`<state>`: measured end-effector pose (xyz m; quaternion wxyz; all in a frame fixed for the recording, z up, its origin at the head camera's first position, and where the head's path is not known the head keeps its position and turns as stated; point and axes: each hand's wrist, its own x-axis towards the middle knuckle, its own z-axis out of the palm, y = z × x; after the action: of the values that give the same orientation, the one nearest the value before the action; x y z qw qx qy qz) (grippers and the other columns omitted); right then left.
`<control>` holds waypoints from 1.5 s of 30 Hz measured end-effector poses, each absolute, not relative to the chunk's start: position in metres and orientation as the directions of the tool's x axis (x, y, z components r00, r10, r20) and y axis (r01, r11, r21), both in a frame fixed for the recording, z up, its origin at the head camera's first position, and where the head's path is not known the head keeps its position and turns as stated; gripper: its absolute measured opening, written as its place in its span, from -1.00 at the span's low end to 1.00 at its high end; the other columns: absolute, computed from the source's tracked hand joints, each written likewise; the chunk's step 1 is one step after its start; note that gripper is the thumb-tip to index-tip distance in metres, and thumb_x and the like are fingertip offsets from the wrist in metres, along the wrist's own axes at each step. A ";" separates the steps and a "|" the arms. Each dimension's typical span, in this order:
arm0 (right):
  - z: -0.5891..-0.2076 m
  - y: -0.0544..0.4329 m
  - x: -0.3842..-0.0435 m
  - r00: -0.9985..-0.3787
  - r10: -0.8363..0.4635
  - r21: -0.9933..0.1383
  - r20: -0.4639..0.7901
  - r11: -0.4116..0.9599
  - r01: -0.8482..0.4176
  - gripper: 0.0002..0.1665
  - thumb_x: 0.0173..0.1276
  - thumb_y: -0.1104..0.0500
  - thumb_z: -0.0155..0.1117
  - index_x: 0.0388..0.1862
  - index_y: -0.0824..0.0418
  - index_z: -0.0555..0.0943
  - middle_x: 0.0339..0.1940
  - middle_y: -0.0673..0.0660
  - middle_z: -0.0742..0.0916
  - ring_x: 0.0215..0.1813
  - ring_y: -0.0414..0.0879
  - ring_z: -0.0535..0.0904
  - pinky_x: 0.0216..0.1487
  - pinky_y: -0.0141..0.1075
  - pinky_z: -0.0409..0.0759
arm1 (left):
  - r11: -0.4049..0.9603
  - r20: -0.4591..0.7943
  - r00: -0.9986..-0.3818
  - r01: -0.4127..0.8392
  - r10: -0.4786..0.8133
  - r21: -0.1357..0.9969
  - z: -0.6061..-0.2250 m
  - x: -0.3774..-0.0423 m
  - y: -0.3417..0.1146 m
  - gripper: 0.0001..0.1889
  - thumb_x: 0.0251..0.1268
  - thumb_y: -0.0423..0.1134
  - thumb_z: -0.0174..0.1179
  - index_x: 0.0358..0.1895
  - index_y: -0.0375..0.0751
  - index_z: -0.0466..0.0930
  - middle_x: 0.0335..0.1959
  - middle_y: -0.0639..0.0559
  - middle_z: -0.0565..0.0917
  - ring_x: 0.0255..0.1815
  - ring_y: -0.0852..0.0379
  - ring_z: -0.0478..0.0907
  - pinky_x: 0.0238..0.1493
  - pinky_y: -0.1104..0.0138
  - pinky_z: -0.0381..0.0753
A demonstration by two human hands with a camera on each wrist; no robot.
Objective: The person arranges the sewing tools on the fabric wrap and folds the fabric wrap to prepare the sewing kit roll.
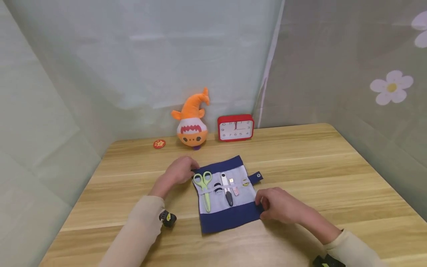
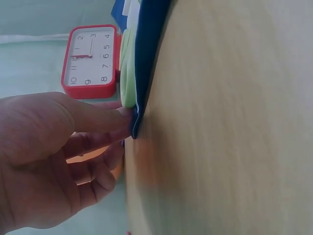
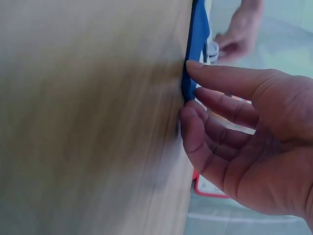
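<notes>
An unrolled navy and pale grey cloth tool roll (image 1: 228,221) lies on the table. Under its elastic band sit green scissors (image 1: 205,191), dark and white ring-shaped pieces (image 1: 218,188), a white tool with a black end (image 1: 227,190), a slim pink-and-white piece (image 1: 234,187) and a small yellow item (image 1: 245,182). My left hand (image 1: 180,170) pinches the far left corner, beside the scissors' handles (image 2: 128,68). Near the front right corner, my right hand (image 1: 279,204) pinches the navy edge (image 3: 194,44) between thumb and fingers.
At the back stand an orange shark plush (image 1: 192,126) and a red alarm clock (image 1: 235,128). A round red disc (image 1: 159,144) lies left of the plush. The roll's snap strap (image 1: 256,177) sticks out to the right. Cloth curtains (image 1: 160,66) hang behind the wooden table (image 1: 313,167).
</notes>
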<state>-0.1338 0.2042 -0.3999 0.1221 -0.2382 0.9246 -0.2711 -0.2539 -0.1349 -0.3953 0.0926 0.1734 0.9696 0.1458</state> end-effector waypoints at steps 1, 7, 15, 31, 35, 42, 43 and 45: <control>-0.400 0.207 -0.137 -0.860 -0.500 -0.570 -0.105 0.739 -0.359 -0.60 0.07 0.30 0.66 -0.15 0.15 0.66 -0.48 -0.09 0.60 -0.38 -0.25 0.47 -0.29 -0.34 0.46 | 0.897 -0.129 -0.920 0.316 0.369 0.308 -0.395 -0.252 -0.137 -0.71 0.40 -0.47 0.29 0.13 -0.28 0.76 0.10 -0.18 0.76 0.19 -0.13 0.65 0.36 -0.04 0.56; -0.400 0.219 -0.150 -0.880 -0.455 -0.625 -0.137 0.729 -0.280 -0.65 0.07 0.37 0.63 -0.26 0.14 0.63 -0.42 -0.01 0.63 -0.33 -0.16 0.51 -0.30 -0.32 0.49 | 0.899 -0.137 -0.914 0.332 0.381 0.287 -0.394 -0.239 -0.144 -0.76 0.39 -0.44 0.33 0.06 -0.26 0.78 -0.01 -0.14 0.78 0.08 -0.07 0.68 0.28 -0.02 0.61; -0.400 0.227 -0.162 -0.892 -0.427 -0.612 -0.150 0.749 -0.256 -0.70 0.07 0.40 0.59 -0.37 0.14 0.63 -0.44 -0.02 0.65 -0.34 -0.13 0.52 -0.29 -0.27 0.51 | 0.908 -0.151 -0.919 0.312 0.363 0.280 -0.391 -0.225 -0.149 -0.83 0.39 -0.41 0.33 -0.03 -0.23 0.80 -0.09 -0.09 0.79 0.00 -0.03 0.69 0.23 -0.01 0.64; -0.402 0.231 -0.181 -0.917 -0.390 -0.381 0.081 0.838 -0.390 -0.88 0.16 0.35 0.51 -0.46 0.14 0.76 -0.51 -0.08 0.74 -0.42 -0.22 0.54 -0.30 -0.23 0.55 | 0.897 -0.091 -0.918 0.351 0.386 0.270 -0.391 -0.200 -0.153 -0.86 0.32 -0.40 0.39 -0.39 -0.08 0.77 -0.38 0.10 0.75 -0.30 0.12 0.61 -0.10 0.08 0.67; -0.403 0.228 -0.183 -0.900 -0.417 -0.333 0.127 0.837 -0.435 -0.84 0.23 0.32 0.50 -0.48 0.10 0.79 -0.51 -0.10 0.76 -0.43 -0.26 0.52 -0.29 -0.24 0.55 | 0.900 -0.059 -0.924 0.351 0.378 0.259 -0.393 -0.196 -0.152 -0.80 0.30 -0.37 0.42 -0.49 -0.05 0.72 -0.48 0.14 0.70 -0.39 0.15 0.54 -0.20 0.13 0.62; -0.400 0.222 -0.183 -0.928 -0.373 -0.221 0.012 0.904 -0.366 -0.59 0.30 -0.05 0.56 -0.09 0.25 0.82 -0.29 0.08 0.74 -0.28 -0.08 0.58 -0.25 -0.14 0.58 | 0.909 -0.050 -0.936 0.324 0.348 0.264 -0.395 -0.186 -0.146 -0.78 0.24 -0.32 0.49 -0.52 0.00 0.69 -0.51 0.18 0.66 -0.42 0.16 0.52 -0.30 0.18 0.57; -0.399 0.222 -0.183 -0.933 -0.360 -0.206 -0.006 0.913 -0.351 -0.46 0.29 -0.11 0.57 0.03 0.28 0.79 -0.20 0.13 0.74 -0.21 -0.03 0.61 -0.22 -0.11 0.62 | 0.910 -0.054 -0.937 0.321 0.346 0.263 -0.395 -0.184 -0.145 -0.77 0.23 -0.31 0.51 -0.52 0.01 0.69 -0.51 0.19 0.66 -0.42 0.16 0.52 -0.31 0.19 0.56; -0.399 0.223 -0.184 -0.941 -0.337 -0.192 -0.042 0.927 -0.323 -0.28 0.28 -0.19 0.55 0.21 0.30 0.72 -0.05 0.23 0.72 -0.08 0.08 0.63 -0.17 -0.02 0.66 | 0.913 -0.070 -0.937 0.315 0.343 0.261 -0.395 -0.180 -0.141 -0.76 0.22 -0.29 0.52 -0.53 0.03 0.67 -0.52 0.20 0.64 -0.43 0.16 0.50 -0.32 0.20 0.54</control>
<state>-0.1840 0.2229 -0.3995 0.0373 -0.1682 0.9808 -0.0913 -0.1803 -0.1412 -0.3950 0.0574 0.1687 0.9762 0.1235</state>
